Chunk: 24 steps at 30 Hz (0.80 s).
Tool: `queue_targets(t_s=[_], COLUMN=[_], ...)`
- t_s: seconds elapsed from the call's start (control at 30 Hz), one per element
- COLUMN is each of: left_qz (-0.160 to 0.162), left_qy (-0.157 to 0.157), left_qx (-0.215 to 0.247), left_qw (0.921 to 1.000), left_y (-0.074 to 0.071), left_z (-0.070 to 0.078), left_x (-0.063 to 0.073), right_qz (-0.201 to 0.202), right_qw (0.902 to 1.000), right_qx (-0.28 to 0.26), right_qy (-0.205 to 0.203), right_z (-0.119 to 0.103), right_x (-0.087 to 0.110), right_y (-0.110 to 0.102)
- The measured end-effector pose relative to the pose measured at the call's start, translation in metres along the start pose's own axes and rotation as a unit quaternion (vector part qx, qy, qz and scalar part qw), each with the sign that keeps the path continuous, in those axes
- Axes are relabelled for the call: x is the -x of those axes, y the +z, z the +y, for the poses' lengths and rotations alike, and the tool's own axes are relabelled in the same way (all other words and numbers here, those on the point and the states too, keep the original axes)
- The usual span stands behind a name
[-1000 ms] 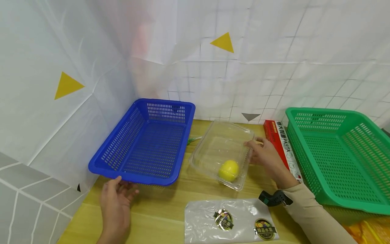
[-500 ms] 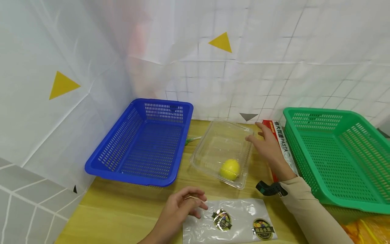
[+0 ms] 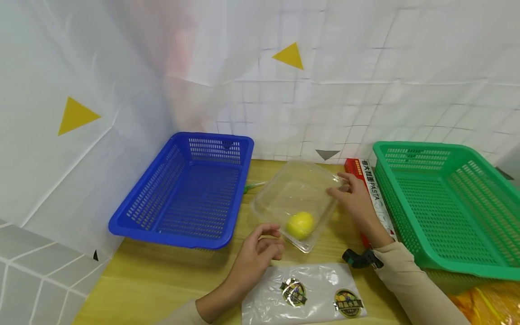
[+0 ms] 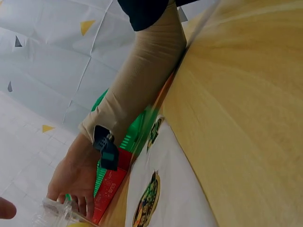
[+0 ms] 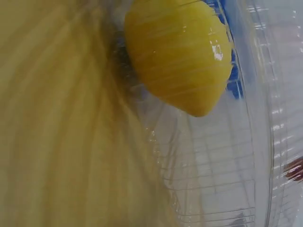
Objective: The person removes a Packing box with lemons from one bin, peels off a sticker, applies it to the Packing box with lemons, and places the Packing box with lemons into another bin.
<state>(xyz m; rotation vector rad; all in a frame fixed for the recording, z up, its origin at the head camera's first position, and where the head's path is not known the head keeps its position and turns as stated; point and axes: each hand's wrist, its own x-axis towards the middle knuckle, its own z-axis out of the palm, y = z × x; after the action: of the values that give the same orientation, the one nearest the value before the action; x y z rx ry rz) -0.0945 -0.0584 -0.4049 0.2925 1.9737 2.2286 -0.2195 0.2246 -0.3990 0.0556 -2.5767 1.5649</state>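
A clear plastic fruit box (image 3: 290, 187) sits mid-table in the head view, a yellow lemon (image 3: 300, 225) in its near part. My right hand (image 3: 357, 205) grips the box's far right corner between thumb and fingers. Close by the near left side of the box is my left hand (image 3: 257, 259), fingers loosely bent and holding nothing. The right wrist view shows the lemon (image 5: 180, 52) close up through the ribbed wall of the box (image 5: 208, 165). In the left wrist view, my right hand (image 4: 73, 172) reaches to the box, and one left fingertip (image 4: 5, 208) shows.
A blue basket (image 3: 134, 235) stands left and a green basket (image 3: 459, 268) right. Beside the green one lies a red-and-white pasta box (image 3: 375, 194). A printed plastic bag (image 3: 321, 284) lies in front, an orange package (image 3: 491, 300) at lower right. White sheeting (image 3: 345, 58) hangs behind.
My left hand has left the blue basket's near rim and moved right, then forward to the clear box. The clear box has turned slightly, with my right hand at its far corner.
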Motion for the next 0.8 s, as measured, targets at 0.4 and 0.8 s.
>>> queue_targets(t_s=[0.4,0.8], left_qz=[0.052,0.064], left_qy=[0.012,0.041], left_qx=[-0.034,-0.024], left_qw=[0.9980,0.9968], left_y=[-0.011,-0.021], left_z=[-0.005,-0.016], left_x=[-0.006,-0.012], right_qz=[0.053,0.039], right_qw=[0.9962,0.9952], right_qx=[0.026,0.079], right_qy=[0.063,0.044], right_z=[-0.003,-0.001], right_x=[0.035,0.063], right_y=[0.005,0.004])
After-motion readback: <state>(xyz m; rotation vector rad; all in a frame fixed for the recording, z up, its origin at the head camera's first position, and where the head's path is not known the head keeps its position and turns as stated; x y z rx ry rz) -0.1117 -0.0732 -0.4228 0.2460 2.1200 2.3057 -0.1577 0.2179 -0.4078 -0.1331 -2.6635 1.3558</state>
